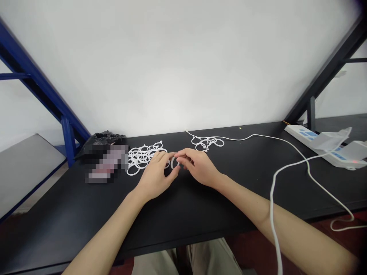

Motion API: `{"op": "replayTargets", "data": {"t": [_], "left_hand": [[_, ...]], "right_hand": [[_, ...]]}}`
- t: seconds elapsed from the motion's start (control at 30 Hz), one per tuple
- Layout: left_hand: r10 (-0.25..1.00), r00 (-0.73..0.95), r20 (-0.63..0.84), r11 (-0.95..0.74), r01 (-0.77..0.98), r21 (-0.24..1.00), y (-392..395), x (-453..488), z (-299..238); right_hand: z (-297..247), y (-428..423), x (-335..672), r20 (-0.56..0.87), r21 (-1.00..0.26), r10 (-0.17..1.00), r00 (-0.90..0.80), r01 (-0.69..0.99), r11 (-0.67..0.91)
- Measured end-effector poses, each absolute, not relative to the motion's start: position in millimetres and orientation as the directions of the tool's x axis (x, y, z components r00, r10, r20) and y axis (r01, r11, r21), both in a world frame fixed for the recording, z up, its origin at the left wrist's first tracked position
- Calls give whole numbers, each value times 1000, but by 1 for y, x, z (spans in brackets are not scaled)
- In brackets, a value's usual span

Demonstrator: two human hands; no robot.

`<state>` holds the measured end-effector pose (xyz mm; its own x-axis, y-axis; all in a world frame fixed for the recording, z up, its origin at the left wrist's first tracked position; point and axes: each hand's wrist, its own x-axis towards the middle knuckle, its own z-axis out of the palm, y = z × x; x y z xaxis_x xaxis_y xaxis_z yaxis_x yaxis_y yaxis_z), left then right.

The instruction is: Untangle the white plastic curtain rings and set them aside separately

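I see my left hand [156, 173] and right hand [200, 166] meeting mid-table [183, 214], fingers curled, both pinching one white ring [174, 163] between their fingertips. Just beyond the left hand lies a heap [142, 156] of loose rings, too tangled to count. A smaller bunch [208, 143] sits beyond the right hand. One white cable [286, 164] trails right, and two power strips [321, 143] lie far right.

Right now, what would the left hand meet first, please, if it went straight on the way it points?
The left hand would probably meet the white ring first, then the right hand just beyond; depth is unclear.
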<state>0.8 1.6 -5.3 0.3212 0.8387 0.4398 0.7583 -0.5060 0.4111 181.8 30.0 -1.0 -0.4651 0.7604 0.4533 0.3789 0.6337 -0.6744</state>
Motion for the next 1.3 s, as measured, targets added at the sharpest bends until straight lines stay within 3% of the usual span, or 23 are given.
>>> {"op": "replayTargets", "data": {"t": [0.1, 0.27, 0.4, 0.53, 0.67, 0.8, 1.07, 1.3], "left_hand": [[820, 193, 538, -437, 819, 372, 5, -2, -8], [788, -24, 615, -209, 930, 303, 13, -12, -14], [852, 48, 521, -210, 944, 256, 13, -14, -22], [853, 112, 510, -283, 920, 270, 10, -10, -23], [853, 125, 506, -305, 908, 289, 10, -9, -17], [836, 190, 514, -384, 872, 303, 10, -8, -15], [796, 331, 507, -539, 769, 343, 8, -4, -13], [813, 326, 482, -527, 765, 370, 7, -4, -13]], "right_hand": [[-1, 34, 184, 430, -624, 799, -420, 501, 599], [-4, 54, 201, 438, -279, 852, -287, 858, 432], [-9, 68, 216, 364, -126, 901, -237, 946, 299], [-12, 70, 219, 322, -57, 905, -278, 948, 312], [-9, 66, 216, 346, -90, 883, -316, 926, 366], [-5, 60, 211, 411, -226, 844, -345, 858, 461], [-1, 46, 196, 439, -340, 643, -627, 547, 765], [-1, 45, 198, 481, -409, 619, -621, 466, 785]]}}
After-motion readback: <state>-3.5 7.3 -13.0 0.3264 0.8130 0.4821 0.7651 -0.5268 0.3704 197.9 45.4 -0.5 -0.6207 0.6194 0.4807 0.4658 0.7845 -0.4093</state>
